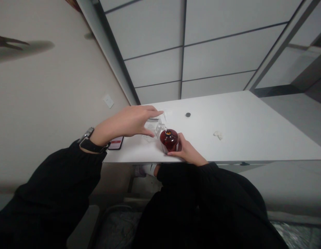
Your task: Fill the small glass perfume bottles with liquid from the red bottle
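Observation:
My left hand (131, 121) grips a clear glass bottle (154, 127) between thumb and fingers. The bottle is tipped on its side, its neck pointing right at the top of a dark red-brown bottle (169, 141). Around the right side of that rounded, glossy bottle my right hand (186, 149) is closed. The red-brown bottle stands upright near the table's front edge, its small round mouth uncovered. The clear bottle's neck is just above and beside this mouth; whether liquid flows is too small to tell.
On the white table (243, 124) lie a small dark round cap (188, 114) and a white bow-like piece (217, 135). A phone (115, 143) with a lit screen lies at the left, under my left wrist. Behind the table are paneled doors (157, 69); a wall (72, 90) runs along the left.

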Tool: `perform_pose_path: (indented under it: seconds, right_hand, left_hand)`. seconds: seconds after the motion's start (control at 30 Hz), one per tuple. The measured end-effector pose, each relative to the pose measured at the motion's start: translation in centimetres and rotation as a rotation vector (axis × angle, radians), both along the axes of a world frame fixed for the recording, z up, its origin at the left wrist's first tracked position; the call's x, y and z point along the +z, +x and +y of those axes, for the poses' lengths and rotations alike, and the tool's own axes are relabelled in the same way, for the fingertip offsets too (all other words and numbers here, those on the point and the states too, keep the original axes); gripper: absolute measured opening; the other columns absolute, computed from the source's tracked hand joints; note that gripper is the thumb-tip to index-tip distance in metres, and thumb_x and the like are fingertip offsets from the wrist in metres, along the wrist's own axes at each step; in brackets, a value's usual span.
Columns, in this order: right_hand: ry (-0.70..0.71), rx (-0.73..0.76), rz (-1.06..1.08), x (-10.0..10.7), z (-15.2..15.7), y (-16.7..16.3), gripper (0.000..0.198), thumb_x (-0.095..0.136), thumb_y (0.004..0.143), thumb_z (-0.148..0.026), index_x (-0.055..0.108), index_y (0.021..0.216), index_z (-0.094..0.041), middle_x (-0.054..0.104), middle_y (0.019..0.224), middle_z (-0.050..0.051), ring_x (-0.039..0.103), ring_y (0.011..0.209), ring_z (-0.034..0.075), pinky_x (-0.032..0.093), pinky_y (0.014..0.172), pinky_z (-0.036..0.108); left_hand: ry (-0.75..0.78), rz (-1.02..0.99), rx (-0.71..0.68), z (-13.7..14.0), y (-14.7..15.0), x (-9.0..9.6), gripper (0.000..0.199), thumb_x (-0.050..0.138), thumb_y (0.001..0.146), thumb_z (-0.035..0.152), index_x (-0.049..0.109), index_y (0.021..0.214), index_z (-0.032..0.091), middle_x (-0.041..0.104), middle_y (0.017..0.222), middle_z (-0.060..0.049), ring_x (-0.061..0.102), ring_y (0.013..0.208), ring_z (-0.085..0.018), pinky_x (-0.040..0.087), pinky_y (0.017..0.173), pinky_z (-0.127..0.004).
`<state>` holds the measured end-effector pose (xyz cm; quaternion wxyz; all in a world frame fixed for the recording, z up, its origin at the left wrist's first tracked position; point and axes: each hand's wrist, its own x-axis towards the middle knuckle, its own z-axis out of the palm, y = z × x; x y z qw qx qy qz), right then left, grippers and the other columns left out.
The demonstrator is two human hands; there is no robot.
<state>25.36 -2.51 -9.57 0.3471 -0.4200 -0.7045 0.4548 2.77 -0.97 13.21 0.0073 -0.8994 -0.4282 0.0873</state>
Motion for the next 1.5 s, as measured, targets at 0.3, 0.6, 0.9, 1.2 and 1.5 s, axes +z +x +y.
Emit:
perform_pose_path:
  seconds: [0.3,0.6,0.9,1.2,1.5]
  right_hand:
    - [0.011,-0.01,-0.041,0.1,-0.1,0.1,0.067,0.089,0.073,-0.05,0.049,0.122,-0.024,0.071,0.11,0.007,0.069,0.101,0.033,0.053,0.086,0.044]
    - [-0.015,0.0,-0.011,0.3,-0.1,0.1,0.069,0.088,0.073,-0.049,0.048,0.123,-0.024,0.069,0.118,0.01,0.067,0.107,0.034,0.053,0.091,0.046]
    - [-0.014,-0.003,-0.026,0.3,-0.2,0.1,0.069,0.088,0.074,-0.048,0.049,0.125,-0.024,0.071,0.116,0.009,0.067,0.108,0.035,0.052,0.092,0.047]
    - [-0.011,-0.012,-0.024,0.4,-0.2,0.0,0.068,0.089,0.073,-0.048,0.048,0.121,-0.023,0.07,0.108,0.007,0.067,0.098,0.031,0.051,0.086,0.042]
    - [-0.011,-0.006,-0.028,0.4,-0.1,0.0,0.069,0.089,0.073,-0.048,0.049,0.124,-0.023,0.07,0.11,0.007,0.067,0.101,0.032,0.051,0.085,0.042]
  left_hand:
    - [0.023,0.017,-0.019,0.1,0.0,0.1,0.073,0.071,0.093,0.054,0.049,0.157,0.028,0.061,0.154,-0.01,0.063,0.132,-0.031,0.048,0.102,-0.035]
    - [0.02,0.033,-0.011,0.0,0.3,0.4,0.073,0.071,0.094,0.053,0.048,0.158,0.027,0.059,0.156,-0.009,0.062,0.133,-0.032,0.047,0.101,-0.035]
    - [0.025,0.034,-0.015,0.0,0.4,0.5,0.073,0.071,0.094,0.054,0.048,0.158,0.028,0.059,0.156,-0.009,0.062,0.132,-0.032,0.047,0.101,-0.035]
    - [0.006,0.108,0.024,-0.5,1.4,1.2,0.073,0.071,0.094,0.048,0.046,0.159,0.025,0.056,0.16,-0.009,0.058,0.14,-0.03,0.046,0.106,-0.034]
    - [-0.01,0.08,0.076,-0.5,1.4,1.2,0.074,0.077,0.089,0.047,0.047,0.153,0.025,0.062,0.153,-0.009,0.064,0.132,-0.03,0.048,0.099,-0.033]
